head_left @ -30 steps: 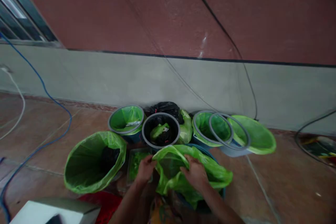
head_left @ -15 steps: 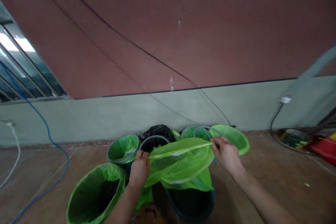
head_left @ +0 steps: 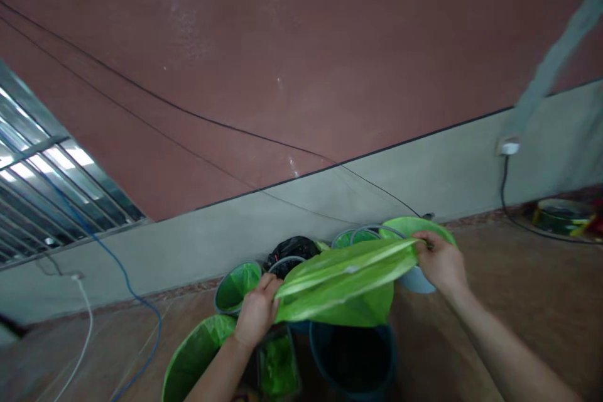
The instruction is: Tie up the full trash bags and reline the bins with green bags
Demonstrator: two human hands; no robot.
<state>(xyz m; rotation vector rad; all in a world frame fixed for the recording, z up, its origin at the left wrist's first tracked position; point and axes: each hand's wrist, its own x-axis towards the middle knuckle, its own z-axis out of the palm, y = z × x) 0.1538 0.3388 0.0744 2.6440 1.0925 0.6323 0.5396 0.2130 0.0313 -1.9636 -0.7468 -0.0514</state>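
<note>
Between both hands (head_left: pixel 257 311) (head_left: pixel 443 264), green bag (head_left: pixel 342 292) (stretched)

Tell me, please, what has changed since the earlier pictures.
The right hand has moved right, away from the left hand, spreading the green bag that was bunched over the blue bin. More of the bin's dark inside shows. Both hands still hold the green bag; the black bag remains by the wall.
</note>
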